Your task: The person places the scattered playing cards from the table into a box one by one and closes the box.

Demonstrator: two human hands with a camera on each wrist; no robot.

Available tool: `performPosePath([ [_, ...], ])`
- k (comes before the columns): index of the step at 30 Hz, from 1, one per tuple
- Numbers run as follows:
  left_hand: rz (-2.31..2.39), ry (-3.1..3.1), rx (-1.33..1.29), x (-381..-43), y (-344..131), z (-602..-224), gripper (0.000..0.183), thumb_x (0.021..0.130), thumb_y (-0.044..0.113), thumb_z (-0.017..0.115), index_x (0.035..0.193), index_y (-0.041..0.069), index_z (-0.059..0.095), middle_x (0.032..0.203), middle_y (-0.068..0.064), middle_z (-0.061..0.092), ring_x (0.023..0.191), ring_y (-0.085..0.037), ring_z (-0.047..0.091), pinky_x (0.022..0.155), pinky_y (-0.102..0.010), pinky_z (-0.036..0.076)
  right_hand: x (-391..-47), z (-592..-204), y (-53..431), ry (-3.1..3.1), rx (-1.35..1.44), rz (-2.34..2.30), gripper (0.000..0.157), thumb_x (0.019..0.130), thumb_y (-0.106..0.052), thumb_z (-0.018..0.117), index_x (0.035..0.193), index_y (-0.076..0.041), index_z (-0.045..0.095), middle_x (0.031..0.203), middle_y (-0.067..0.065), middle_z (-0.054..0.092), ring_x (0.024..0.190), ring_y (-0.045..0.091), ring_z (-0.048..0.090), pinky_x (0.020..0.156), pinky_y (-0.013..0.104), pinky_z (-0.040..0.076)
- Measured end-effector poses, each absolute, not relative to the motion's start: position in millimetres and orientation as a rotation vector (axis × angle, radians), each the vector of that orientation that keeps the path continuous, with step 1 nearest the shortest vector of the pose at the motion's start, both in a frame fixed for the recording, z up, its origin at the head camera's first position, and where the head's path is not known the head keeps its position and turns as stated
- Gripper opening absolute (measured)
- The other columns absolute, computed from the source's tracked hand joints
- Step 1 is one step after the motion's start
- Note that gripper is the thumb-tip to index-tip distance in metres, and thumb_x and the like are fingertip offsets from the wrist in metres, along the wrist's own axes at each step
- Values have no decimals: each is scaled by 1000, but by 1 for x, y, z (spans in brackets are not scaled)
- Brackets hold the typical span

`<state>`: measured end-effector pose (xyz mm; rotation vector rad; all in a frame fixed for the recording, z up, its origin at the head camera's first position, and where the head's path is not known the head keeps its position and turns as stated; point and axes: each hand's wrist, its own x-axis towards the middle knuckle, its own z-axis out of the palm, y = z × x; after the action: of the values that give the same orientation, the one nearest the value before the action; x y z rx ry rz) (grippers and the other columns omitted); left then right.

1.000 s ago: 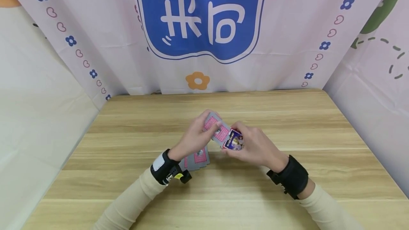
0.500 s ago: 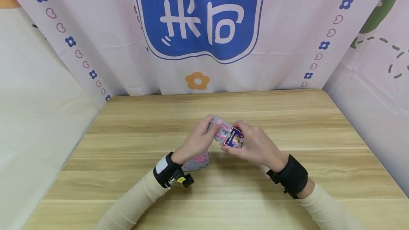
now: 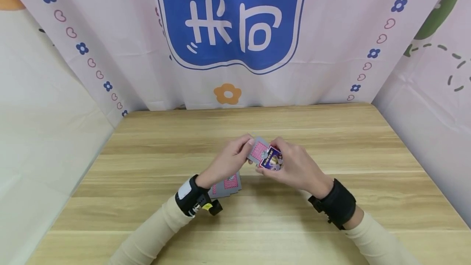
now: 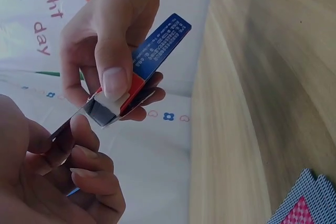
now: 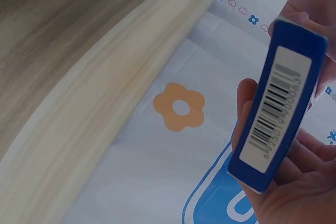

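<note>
A small card box, with a dark picture on its front, is gripped by my right hand between thumb and fingers. From its open end stick out playing cards with pink-patterned backs and grey borders; how many cannot be told. My left hand pinches the outer end of these cards. In the left wrist view, the box shows a blue and red narrow side, and its mouth faces my left fingers. The right wrist view shows the box's blue end with a barcode.
More playing cards lie overlapped, backs up, on the wooden table under my left wrist, which partly hides them. A printed cloth hangs behind the table's far edge, with pale cloth at both sides.
The cards have slid right into the box, so less of them shows. My left hand has moved right, and its thumb has shifted from the card's face to its outer end.
</note>
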<state>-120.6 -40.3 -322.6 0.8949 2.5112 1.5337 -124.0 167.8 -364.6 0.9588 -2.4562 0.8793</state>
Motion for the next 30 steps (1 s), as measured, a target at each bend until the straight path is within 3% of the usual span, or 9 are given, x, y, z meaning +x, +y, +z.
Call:
performPosePath([
  [6,1474,2419,929,-131,-41,-341,25,105,16,36,95,6,57,68,-5,44,56,-14,39,49,-26,33,-123,-366,169,-2427,999,893,57,69,-42,79,102,-4,53,75,2,62,55,5,53,40,19,47],
  [11,1445,2369,834,-146,-50,-355,27,102,37,40,95,18,58,76,-6,50,61,-17,41,54,-31,34,-123,-367,168,-2418,1015,904,57,70,-43,78,103,-5,53,77,2,63,57,4,54,41,19,48],
  [17,1461,2305,718,-146,-52,-355,36,98,50,41,93,19,59,77,-7,52,60,-18,41,50,-29,33,-122,-365,169,-2408,1017,902,58,69,-43,79,104,-5,52,77,2,63,57,4,54,41,19,48],
  [24,1476,2242,695,-141,-43,-362,32,99,42,45,86,15,56,76,0,50,65,-14,45,56,-30,37,-122,-364,169,-2415,1013,906,56,69,-42,79,103,-5,53,76,1,61,57,5,53,41,20,48],
  [30,1481,2248,688,-133,-42,-349,26,101,30,47,89,8,54,78,-5,49,70,-21,46,59,-31,36,-122,-361,168,-2409,1020,905,57,69,-42,79,104,-5,53,76,1,61,58,5,53,41,21,48],
])
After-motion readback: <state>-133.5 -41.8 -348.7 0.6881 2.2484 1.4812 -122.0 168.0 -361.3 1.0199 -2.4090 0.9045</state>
